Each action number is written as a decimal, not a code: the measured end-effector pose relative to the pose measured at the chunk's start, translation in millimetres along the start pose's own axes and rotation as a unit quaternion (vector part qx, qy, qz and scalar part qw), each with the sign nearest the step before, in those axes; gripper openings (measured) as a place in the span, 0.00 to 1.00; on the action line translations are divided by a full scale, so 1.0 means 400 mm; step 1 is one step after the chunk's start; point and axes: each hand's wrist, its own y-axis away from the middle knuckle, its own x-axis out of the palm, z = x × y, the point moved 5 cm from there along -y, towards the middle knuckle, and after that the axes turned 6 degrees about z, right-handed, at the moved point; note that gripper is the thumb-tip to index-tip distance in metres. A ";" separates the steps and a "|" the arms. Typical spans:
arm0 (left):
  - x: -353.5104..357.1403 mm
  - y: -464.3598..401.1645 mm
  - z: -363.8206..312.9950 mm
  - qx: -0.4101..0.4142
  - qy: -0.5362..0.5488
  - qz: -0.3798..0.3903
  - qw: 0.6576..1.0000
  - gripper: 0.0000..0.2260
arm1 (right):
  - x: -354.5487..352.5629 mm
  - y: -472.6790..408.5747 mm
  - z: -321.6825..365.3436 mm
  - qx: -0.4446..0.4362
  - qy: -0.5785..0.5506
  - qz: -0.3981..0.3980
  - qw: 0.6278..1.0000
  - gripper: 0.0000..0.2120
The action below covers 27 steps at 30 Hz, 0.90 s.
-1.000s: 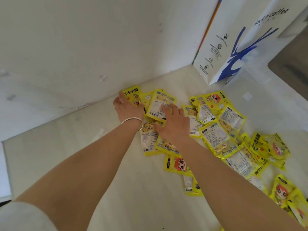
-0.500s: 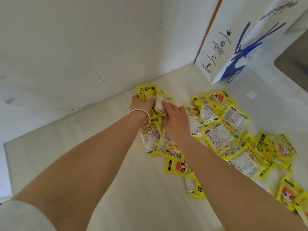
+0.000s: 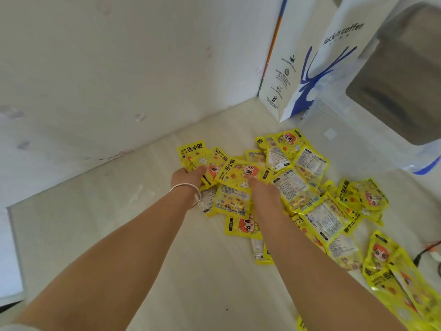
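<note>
As the sorting goes on at the heap's left end, left hand (image 3: 188, 176) curls round a fan (image 3: 202, 158) of two or three packets. Right hand (image 3: 262, 191) grips one more packet (image 3: 243, 173), fingers hidden beneath. Light, slick, floppy foil; probably best pinched at the flat edges. Heap (image 3: 307, 187) right: twenty-odd packets, overlapping. One bag (image 3: 310, 75) far right.
</note>
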 end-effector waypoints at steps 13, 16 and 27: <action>0.016 0.053 0.052 -0.007 0.014 0.008 1.000 0.26 | 0.063 0.064 -0.074 0.060 -0.150 0.085 0.983 0.17; 0.033 0.070 0.062 -0.027 0.078 0.048 0.995 0.19 | 0.063 0.082 -0.077 0.066 -0.197 0.117 0.971 0.12; 0.080 0.169 0.085 0.009 0.060 0.088 0.994 0.10 | -0.030 0.119 -0.103 -0.040 -0.225 0.045 0.972 0.30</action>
